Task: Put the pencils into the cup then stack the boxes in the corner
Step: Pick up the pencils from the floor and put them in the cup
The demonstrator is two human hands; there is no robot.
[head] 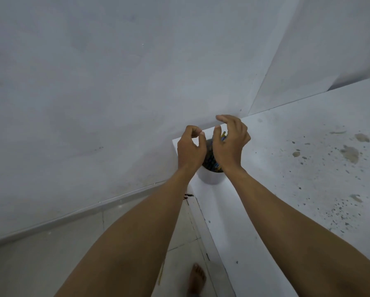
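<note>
Both hands are up over the cup (211, 175) at the far left corner of the white desk (286, 168), right against the wall (94, 82); the left hand (190, 150) has its fingers curled in with thumb and forefinger nearly pinched, and nothing shows between them; the right hand (231, 144) is cupped, fingers arched over the cup mouth, with the yellow and blue pencils (223, 135) poking up just behind its palm, though whether it actually grips them I cannot tell; more pencil ends show down in the dark mouth of the cup, so this half of the task looks nearly done; the cup itself is white, small, standing upright near the desk's edge, and it will likely be light and easy to tip, so any steadying hold belongs low on its wall; pencils are thin, stiff and light, they roll and slip, best pinched mid-shaft or gathered as a bundle and fed in point down; no boxes are in view here, so the stacking has yet to show itself; the desk top to the right is speckled with stains; a bare foot (198, 277) stands on the tiled floor (72, 254) below
</note>
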